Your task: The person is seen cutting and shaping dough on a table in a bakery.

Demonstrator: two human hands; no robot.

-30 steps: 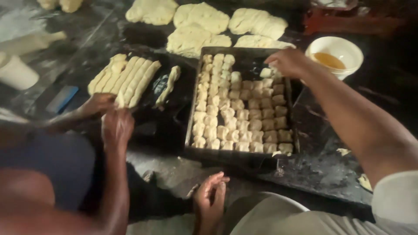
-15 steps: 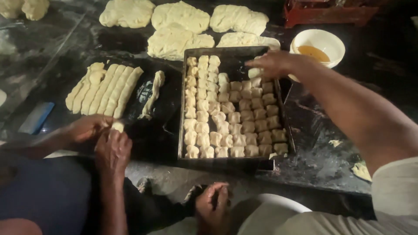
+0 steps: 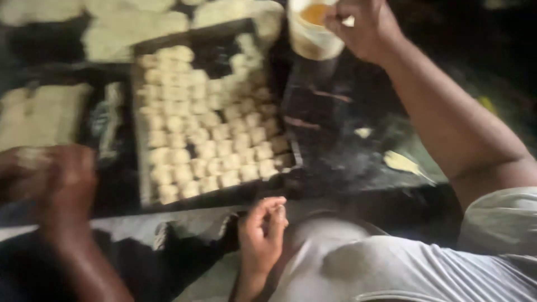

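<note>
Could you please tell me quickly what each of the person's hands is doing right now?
Left hand: loosely curled near the body, empty, touching nothing.
Right hand: at the bowl, fingers pinched; whether the grip holds anything is too blurred to tell.

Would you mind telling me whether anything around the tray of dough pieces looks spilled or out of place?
Yes: stray dough scraps lie on the dark worktop right of the tray, apart from the neat rows of dough pieces. Nothing looks spilled from the bowl.
</note>
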